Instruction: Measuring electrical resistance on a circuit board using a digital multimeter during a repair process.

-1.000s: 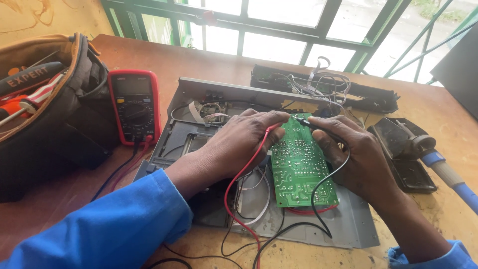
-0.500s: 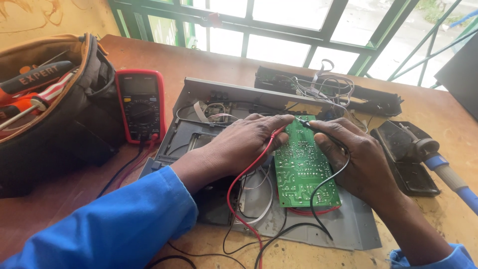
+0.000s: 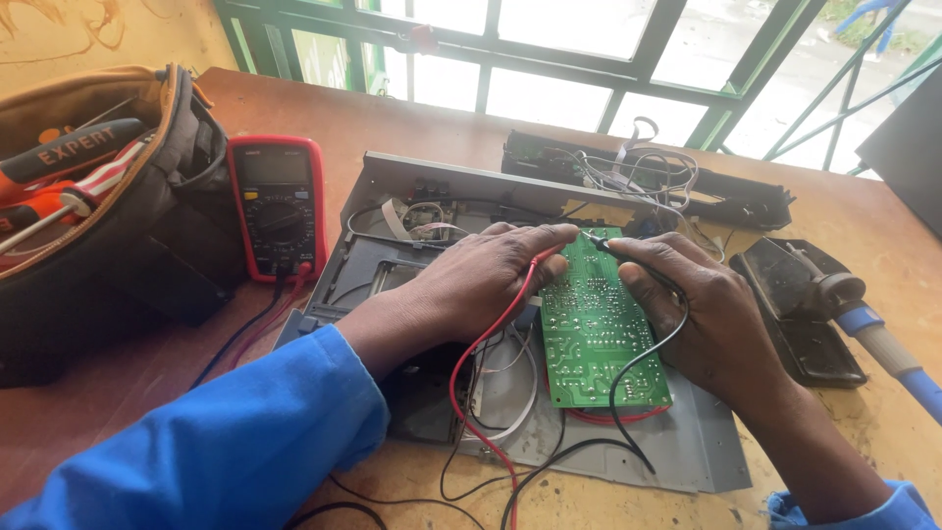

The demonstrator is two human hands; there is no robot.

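Your left hand (image 3: 481,280) pinching red probe (image 3: 535,263) & right hand (image 3: 702,309) gripping black probe (image 3: 613,247) on centre-frame green board (image 3: 599,329): tip slip could bridge adjacent solder pts.

A brown wooden worktop (image 3: 412,113), scuffed and stained, runs up to a wide window (image 3: 549,39) with a green-painted metal frame. Pale daylight comes through the panes. At the upper left, a yellowish wall (image 3: 108,34) shows faint scribbled marks.
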